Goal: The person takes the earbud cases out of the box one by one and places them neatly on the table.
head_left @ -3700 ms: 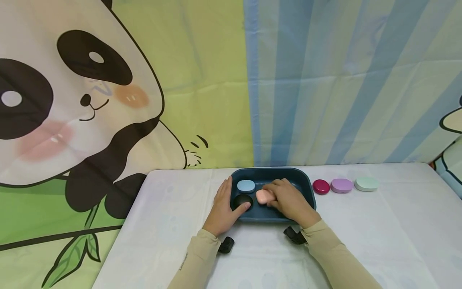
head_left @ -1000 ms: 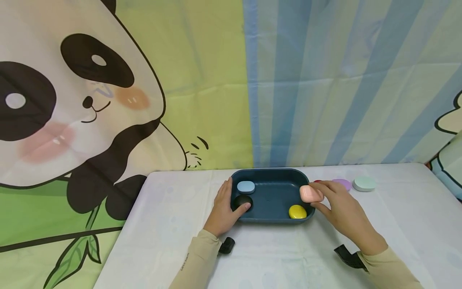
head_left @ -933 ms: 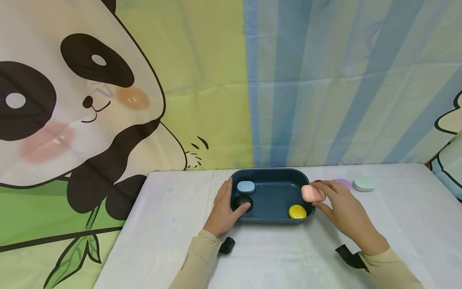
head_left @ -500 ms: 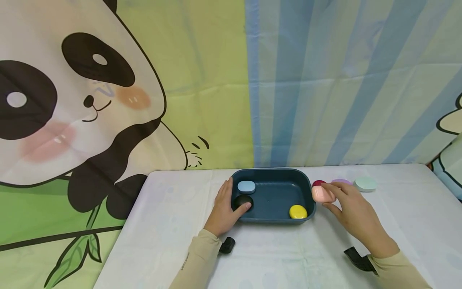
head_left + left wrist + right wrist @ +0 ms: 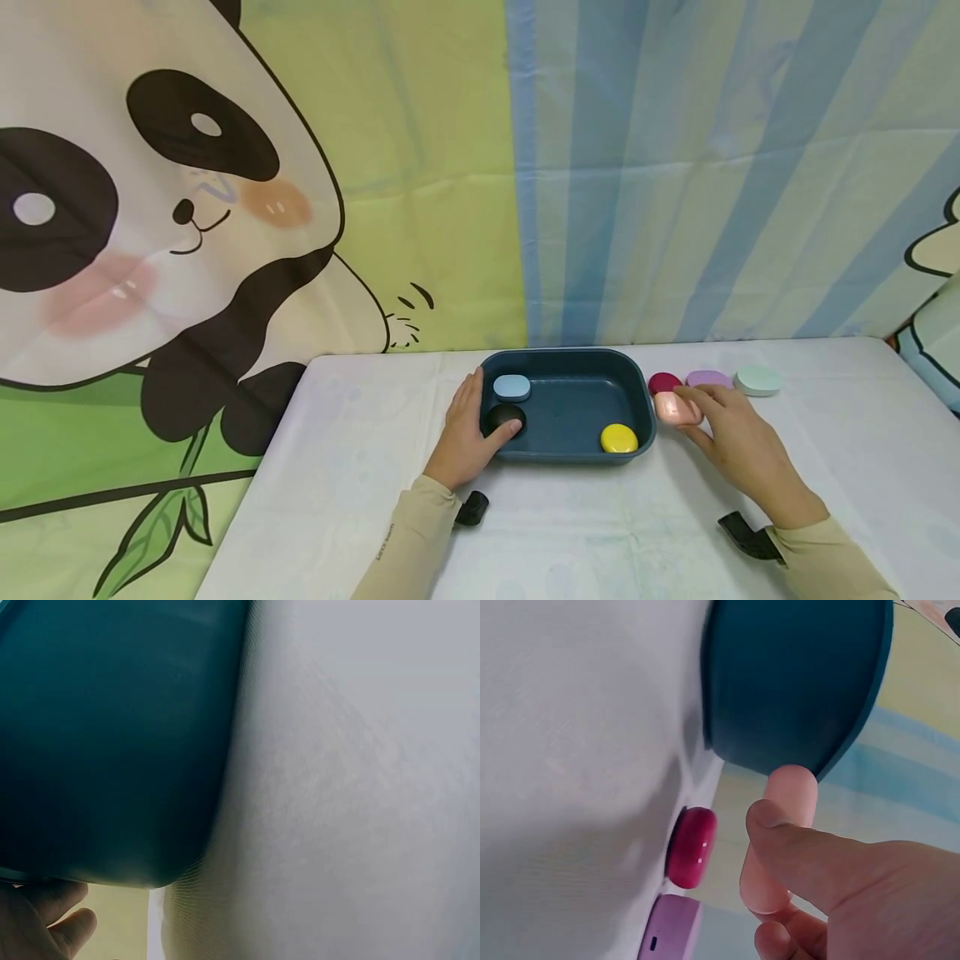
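Note:
My left hand point(image 5: 468, 433) grips the left side of a dark blue tray point(image 5: 566, 457), fingers along its outer wall and thumb over the rim. The thumb tip lies by a round black piece point(image 5: 504, 415) inside. In the tray are also a light blue oval piece point(image 5: 512, 387) and a round yellow one point(image 5: 618, 438). My right hand point(image 5: 742, 437) pinches a small pink rounded case point(image 5: 677, 409) between thumb and fingers, just outside the tray's right wall. In the right wrist view the pink case point(image 5: 793, 793) is held apart from the table.
Behind the right hand, a dark red round piece point(image 5: 664, 383), a purple oval one point(image 5: 708, 378) and a mint green one point(image 5: 759, 381) stand in a row on the white-covered table point(image 5: 337, 467). A printed curtain point(image 5: 450, 208) hangs behind the table.
My right hand has carried the pink case out of the tray, rightward past its rim, and slightly down. The yellow piece, earlier hidden by that hand, now shows. My left hand has stayed put.

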Demonstrator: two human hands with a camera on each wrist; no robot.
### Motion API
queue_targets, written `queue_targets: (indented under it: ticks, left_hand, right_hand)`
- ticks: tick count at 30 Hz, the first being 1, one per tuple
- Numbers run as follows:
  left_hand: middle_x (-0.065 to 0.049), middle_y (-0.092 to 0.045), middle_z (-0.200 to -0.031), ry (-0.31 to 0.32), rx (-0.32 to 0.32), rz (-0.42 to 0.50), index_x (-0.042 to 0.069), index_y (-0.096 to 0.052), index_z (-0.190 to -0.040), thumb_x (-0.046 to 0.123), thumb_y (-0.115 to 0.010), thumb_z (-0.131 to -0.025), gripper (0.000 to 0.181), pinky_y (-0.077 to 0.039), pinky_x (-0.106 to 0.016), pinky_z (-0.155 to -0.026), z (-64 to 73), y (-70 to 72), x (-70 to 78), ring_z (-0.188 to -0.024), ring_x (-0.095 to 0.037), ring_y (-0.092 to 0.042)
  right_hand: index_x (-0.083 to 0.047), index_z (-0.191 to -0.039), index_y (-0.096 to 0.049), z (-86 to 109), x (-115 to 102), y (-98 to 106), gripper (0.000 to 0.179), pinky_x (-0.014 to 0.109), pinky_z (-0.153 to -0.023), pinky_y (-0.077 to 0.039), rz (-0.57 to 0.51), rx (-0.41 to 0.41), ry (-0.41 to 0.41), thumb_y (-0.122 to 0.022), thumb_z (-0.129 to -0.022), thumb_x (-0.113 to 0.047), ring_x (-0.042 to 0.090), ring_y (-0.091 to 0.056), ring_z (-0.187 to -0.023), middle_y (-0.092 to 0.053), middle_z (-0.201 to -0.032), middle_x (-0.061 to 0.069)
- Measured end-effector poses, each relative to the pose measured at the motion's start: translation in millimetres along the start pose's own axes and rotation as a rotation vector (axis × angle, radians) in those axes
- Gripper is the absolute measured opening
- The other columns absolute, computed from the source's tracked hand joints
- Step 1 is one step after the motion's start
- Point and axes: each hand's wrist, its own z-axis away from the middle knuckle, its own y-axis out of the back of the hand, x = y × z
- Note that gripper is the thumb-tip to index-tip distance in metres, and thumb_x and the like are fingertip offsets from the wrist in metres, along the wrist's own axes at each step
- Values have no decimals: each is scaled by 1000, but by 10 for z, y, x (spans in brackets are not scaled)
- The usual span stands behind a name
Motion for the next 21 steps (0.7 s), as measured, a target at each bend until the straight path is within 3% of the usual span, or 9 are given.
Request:
queue_targets:
  ticks: [9, 21]
  left_hand:
    - [-10, -15, -168, 8, -3, -7, 14, -9, -163, 64, -62, -91, 102, -19, -56, -120, -8, -10, -23, -154, -29, -11]
    - [-7, -14, -168, 18, -10, -7, 16, -8, -164, 64, -61, -92, 101, -18, -55, -120, -6, -7, -16, -154, -28, -11]
  right_hand:
    - [5, -124, -65, 11, 36, -55, 55, 64, -85, -51, 8, -125, -81, -88, -76, -8, 47, -56, -110, -62, -117, 30]
    - [9, -125, -64, 27, 91, -133, 56, 65, -87, -49, 7, -159, -91, -86, -78, -12, 49, -55, -110, -61, -118, 33]
